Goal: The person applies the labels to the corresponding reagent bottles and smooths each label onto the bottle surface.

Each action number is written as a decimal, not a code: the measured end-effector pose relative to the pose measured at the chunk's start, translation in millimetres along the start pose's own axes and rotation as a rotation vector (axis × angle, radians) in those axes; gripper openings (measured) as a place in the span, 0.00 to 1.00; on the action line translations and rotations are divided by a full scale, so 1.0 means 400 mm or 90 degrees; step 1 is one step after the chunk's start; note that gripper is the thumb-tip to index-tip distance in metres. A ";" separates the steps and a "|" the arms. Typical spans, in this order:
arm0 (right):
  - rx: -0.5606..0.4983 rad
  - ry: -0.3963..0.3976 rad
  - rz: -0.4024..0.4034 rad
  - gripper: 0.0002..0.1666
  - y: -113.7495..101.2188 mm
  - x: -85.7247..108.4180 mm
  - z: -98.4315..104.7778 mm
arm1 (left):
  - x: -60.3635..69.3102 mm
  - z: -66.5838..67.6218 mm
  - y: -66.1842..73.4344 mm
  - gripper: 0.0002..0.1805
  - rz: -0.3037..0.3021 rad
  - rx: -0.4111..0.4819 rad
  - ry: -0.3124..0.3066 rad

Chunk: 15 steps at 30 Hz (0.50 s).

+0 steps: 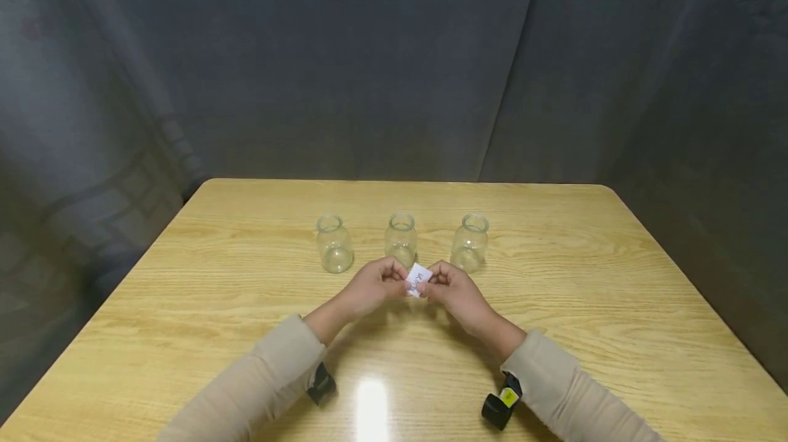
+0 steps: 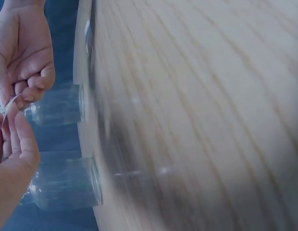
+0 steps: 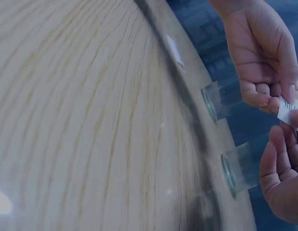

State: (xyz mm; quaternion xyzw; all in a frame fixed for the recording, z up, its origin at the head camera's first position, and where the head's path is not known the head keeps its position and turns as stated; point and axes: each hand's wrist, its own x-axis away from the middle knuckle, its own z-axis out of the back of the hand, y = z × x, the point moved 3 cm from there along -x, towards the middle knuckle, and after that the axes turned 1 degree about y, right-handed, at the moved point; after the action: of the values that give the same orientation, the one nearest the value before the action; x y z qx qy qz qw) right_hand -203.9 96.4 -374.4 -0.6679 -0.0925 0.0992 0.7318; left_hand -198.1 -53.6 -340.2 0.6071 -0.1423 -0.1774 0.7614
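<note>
Between both hands is a small white paper slip (image 1: 418,279) with dark handwriting on it. My left hand (image 1: 373,286) pinches its left edge between thumb and fingers. From the other side my right hand (image 1: 454,291) pinches the right edge. The slip is held above the table, just in front of the middle glass jar (image 1: 401,240). A left glass jar (image 1: 335,245) and a right glass jar (image 1: 470,243) stand upright on either side, lidless. In the right wrist view the writing on the slip (image 3: 286,109) shows partly, with fingers covering the rest.
The jars stand in a row on a light wood-grain table (image 1: 615,305). Dark grey curtains (image 1: 345,72) hang behind and beside it. Black wrist devices (image 1: 501,404) sit under both sleeves. A small white shape (image 3: 175,50), of unclear kind, shows in the right wrist view.
</note>
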 end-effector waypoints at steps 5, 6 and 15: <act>-0.067 0.028 -0.006 0.07 -0.005 -0.001 -0.001 | -0.012 0.001 -0.026 0.06 0.008 0.022 0.018; -0.077 0.034 -0.004 0.07 -0.006 0.000 -0.001 | -0.015 0.001 -0.035 0.06 0.008 0.026 0.019; -0.039 0.042 0.009 0.09 -0.027 0.010 0.000 | -0.027 0.003 -0.061 0.07 -0.014 0.063 0.005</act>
State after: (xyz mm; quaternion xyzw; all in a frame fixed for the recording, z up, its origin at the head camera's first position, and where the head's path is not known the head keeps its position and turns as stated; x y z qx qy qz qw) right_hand -199.8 96.6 -363.9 -0.6936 -0.0664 0.0794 0.7129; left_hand -210.5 -54.8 -363.8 0.6464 -0.1415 -0.1758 0.7288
